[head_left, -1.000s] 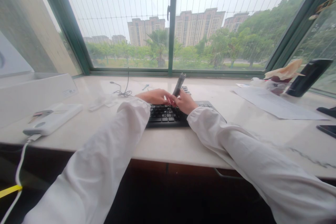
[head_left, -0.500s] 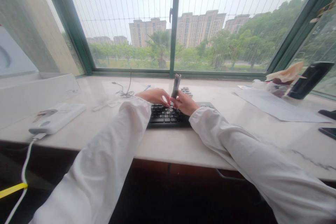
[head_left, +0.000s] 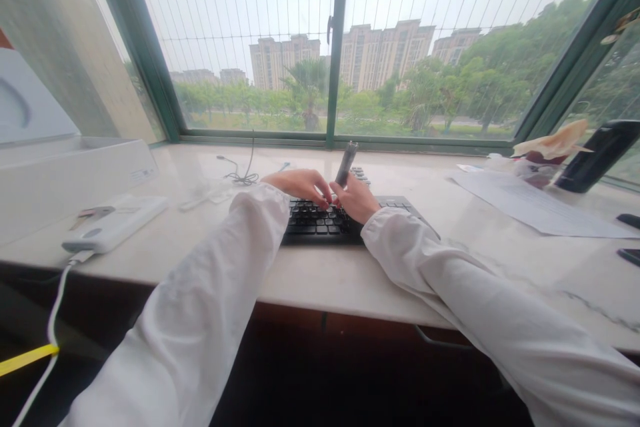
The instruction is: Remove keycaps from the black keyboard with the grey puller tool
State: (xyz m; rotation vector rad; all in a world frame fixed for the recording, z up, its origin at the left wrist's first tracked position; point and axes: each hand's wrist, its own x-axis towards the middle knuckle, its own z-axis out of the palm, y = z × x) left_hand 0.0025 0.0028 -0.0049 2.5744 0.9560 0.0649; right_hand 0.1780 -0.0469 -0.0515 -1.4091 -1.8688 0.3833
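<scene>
A black keyboard (head_left: 320, 230) lies on the white counter in the head view, partly covered by my hands. My right hand (head_left: 361, 200) is closed around a dark grey stick-like tool (head_left: 346, 163), which tilts upward and has a pale, notched top end; its exact kind is unclear. Over the left part of the keys hangs my left hand (head_left: 306, 185). Its fingertips are pressed together near the right hand's fingers, and whatever is between them is too small to make out. Behind the right hand sit several small grey pieces, perhaps loose keycaps (head_left: 361, 175), partly hidden.
On the left are a white box (head_left: 75, 177), a white power bank (head_left: 116, 223) with a cable, and a thin black cable (head_left: 243, 178). To the right lie a paper sheet (head_left: 530, 203) and a dark upright object (head_left: 590, 159). A window (head_left: 330, 100) stands behind the counter.
The top of the grey tool has tipped to the right. My left fingertips have moved slightly right, closer to the right hand. The whole view has shifted a little.
</scene>
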